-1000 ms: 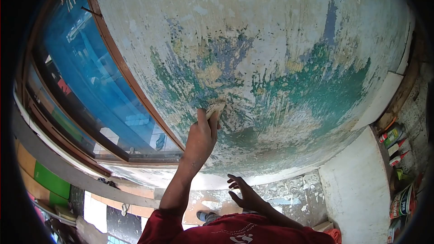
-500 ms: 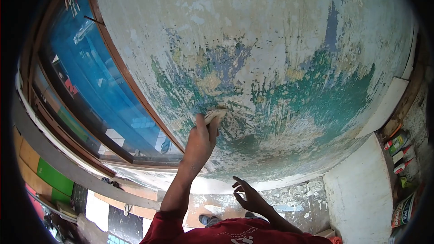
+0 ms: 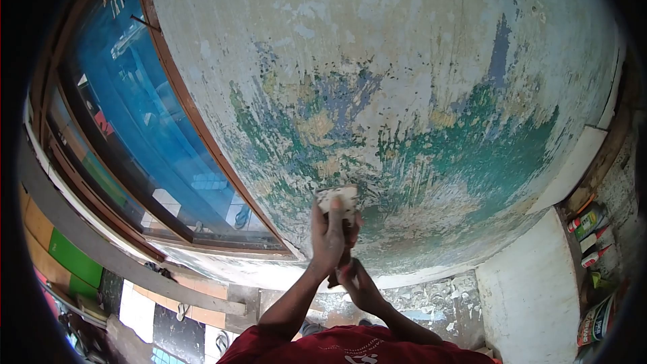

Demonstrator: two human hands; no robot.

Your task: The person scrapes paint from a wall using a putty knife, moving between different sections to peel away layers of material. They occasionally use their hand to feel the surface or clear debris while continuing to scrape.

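My left hand [image 3: 328, 237] is closed around a scraper with a flat, roughly rectangular blade [image 3: 337, 199] spotted white and dark. Its thumb presses along the blade's face, and the fingers wrap behind. Just below, my right hand [image 3: 360, 288] has its fingers curled at the lower end of the scraper; the handle is mostly hidden by both hands. The blade is in front of the wall [image 3: 431, 155], where patches of green, blue-violet and yellowish paint show through a pale, scratched coat. Whether the blade touches the wall cannot be told.
A brown-framed window [image 3: 202, 135] with blue behind the glass stands at left. Several bottles [image 3: 590, 236] and a printed packet [image 3: 596, 323] sit at far right, beside a whitish panel [image 3: 529, 280]. Paint flakes litter the floor [image 3: 431, 303]. Sandals [image 3: 222, 342] lie at lower left.
My left hand has come down the wall with the scraper, its blade now turned upward. My right hand, open and apart before, has moved up to the scraper's lower end and closed.
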